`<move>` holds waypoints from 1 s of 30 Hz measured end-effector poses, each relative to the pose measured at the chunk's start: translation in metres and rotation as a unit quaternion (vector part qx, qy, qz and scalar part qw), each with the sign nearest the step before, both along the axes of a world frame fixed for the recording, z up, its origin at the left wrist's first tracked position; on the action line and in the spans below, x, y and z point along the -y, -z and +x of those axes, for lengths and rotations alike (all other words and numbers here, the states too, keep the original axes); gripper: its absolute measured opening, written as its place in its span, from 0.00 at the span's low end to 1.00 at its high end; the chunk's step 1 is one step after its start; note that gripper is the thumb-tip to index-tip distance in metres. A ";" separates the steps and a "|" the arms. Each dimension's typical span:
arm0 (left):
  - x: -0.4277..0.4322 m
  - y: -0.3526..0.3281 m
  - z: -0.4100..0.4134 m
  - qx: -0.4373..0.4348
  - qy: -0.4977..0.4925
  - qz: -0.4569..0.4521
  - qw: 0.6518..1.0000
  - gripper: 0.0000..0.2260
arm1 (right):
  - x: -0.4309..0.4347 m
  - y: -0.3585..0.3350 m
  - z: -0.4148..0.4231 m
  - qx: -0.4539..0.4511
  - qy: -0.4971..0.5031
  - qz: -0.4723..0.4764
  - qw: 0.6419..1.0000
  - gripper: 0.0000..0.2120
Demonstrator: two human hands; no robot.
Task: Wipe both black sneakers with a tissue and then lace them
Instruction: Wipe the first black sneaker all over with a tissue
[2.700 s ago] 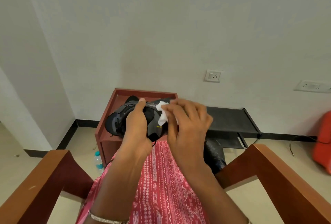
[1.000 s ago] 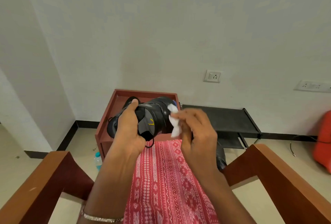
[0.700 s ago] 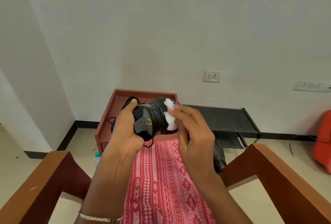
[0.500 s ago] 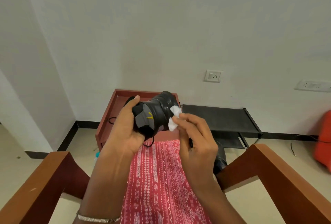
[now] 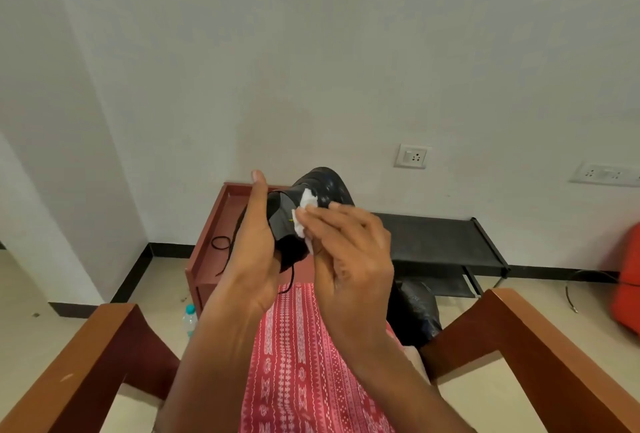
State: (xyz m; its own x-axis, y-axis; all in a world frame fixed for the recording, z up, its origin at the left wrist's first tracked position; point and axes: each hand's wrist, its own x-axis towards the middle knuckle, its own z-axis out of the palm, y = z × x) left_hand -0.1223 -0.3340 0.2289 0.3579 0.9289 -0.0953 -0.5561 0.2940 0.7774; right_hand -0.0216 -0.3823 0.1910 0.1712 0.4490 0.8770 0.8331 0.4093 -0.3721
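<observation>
1. Gripping the black sneaker (image 5: 320, 186) from its left side, the left hand (image 5: 252, 252) holds it in the air above the lap. The thumb is straight up and the palm is wrapped round the shoe.
2. The right hand (image 5: 349, 259) pinches a crumpled white tissue (image 5: 304, 209) at its fingertips and presses it to the side of the sneaker that faces the camera.
3. A black lace (image 5: 290, 280) hangs from under the sneaker toward the red patterned cloth (image 5: 304, 363) on the lap.
4. Behind the hands stands a red-brown tabletop (image 5: 204, 249) with a raised rim, and a loop of black cord (image 5: 221, 243) lies on it.
5. A black rack (image 5: 436, 238) stands just beside it against the wall. A dark shiny object (image 5: 414, 308) sits on the floor below the rack; I cannot tell what it is.
6. The left armrest (image 5: 100, 360) and right armrest (image 5: 540, 346) flank the lap, and a water bottle (image 5: 189, 318) stands on the floor near the tabletop.
</observation>
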 end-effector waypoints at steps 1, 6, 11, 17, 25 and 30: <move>0.000 0.001 0.000 -0.014 -0.007 0.013 1.000 0.34 | 0.001 0.000 -0.001 -0.007 -0.013 -0.001 1.000 0.14; 0.001 0.001 0.004 -0.042 -0.013 0.037 0.998 0.27 | -0.019 -0.025 0.015 0.037 0.011 -0.001 0.999 0.12; 0.002 0.003 0.004 0.004 0.008 0.017 1.000 0.30 | -0.019 -0.025 0.014 0.036 0.025 -0.006 0.999 0.11; -0.009 0.008 -0.001 0.013 -0.004 0.000 1.000 0.37 | 0.008 0.008 0.008 -0.024 -0.062 -0.048 0.997 0.16; -0.007 0.009 0.000 0.085 0.017 -0.015 0.996 0.41 | 0.004 -0.016 -0.014 0.006 -0.101 -0.032 0.994 0.09; -0.009 0.006 -0.004 0.114 0.033 -0.013 0.993 0.38 | 0.002 0.003 -0.009 0.058 -0.086 0.001 0.995 0.11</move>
State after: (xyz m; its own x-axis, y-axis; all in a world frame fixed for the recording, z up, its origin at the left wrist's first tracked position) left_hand -0.1259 -0.3254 0.2233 0.4322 0.9013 -0.0289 -0.6960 0.3538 0.6248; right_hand -0.0310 -0.3838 0.1877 -0.0106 0.4612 0.8872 0.7873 0.5509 -0.2769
